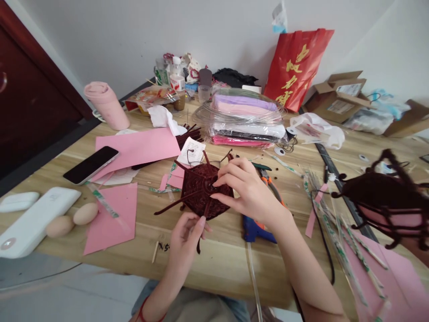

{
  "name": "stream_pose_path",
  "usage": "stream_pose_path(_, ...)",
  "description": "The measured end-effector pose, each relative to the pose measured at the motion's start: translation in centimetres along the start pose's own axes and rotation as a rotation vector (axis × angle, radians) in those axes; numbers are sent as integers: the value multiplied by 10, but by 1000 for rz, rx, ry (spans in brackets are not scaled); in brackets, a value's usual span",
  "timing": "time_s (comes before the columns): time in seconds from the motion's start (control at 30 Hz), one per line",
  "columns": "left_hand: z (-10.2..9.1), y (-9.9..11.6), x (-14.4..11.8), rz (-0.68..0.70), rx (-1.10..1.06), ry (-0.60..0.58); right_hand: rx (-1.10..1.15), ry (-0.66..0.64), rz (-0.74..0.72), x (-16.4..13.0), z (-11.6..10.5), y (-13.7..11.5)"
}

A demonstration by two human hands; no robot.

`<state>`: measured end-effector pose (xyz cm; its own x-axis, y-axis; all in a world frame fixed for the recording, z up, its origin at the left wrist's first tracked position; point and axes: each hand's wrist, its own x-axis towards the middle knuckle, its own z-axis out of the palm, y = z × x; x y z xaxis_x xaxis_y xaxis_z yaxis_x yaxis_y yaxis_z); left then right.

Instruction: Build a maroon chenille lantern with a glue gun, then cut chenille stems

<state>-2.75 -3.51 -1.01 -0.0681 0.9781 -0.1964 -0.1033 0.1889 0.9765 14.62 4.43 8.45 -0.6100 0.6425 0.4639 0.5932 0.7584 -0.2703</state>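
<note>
A dark brown, six-sided piece made of fuzzy pipe cleaners [196,179] is in front of me, several thin arms sticking out from its centre. My left hand [187,237] grips its near edge between thumb and fingers. From the right, my right hand [244,188] reaches over the top, thumb and fingertips closing on the raised centre. Whatever small part lies between those fingertips is mostly hidden. Just beyond the piece lie a paper slip [191,150] and a pair of glasses, partly covered. Orange-handled pliers [276,192] and a blue glue gun [256,230] lie beside my right forearm.
Pink sheets [140,147], a phone [91,164], a white power bank [40,221] and two eggs [85,213] are left. Bagged pipe cleaners [248,118] and a red bag [298,67] stand behind. At right, another person's arm is near a brown lantern-like frame [385,192].
</note>
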Motion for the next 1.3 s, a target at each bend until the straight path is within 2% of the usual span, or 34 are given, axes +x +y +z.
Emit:
stream_pose_path(0.2, 2, -2, 2, 41, 26, 71, 7, -11, 24, -1, -1, -2)
stream_pose_path(0.53, 6, 3, 3, 26, -21, 91, -38, -21, 59, -1, -1, -8)
stream_pose_path(0.8, 11, 6, 9, 43, 11, 155, -23, -24, 56, -1, 0, -7)
stream_pose_path(1.3, 9, 4, 14, 64, 47, 135, 10, -27, 65, 0, 1, -6)
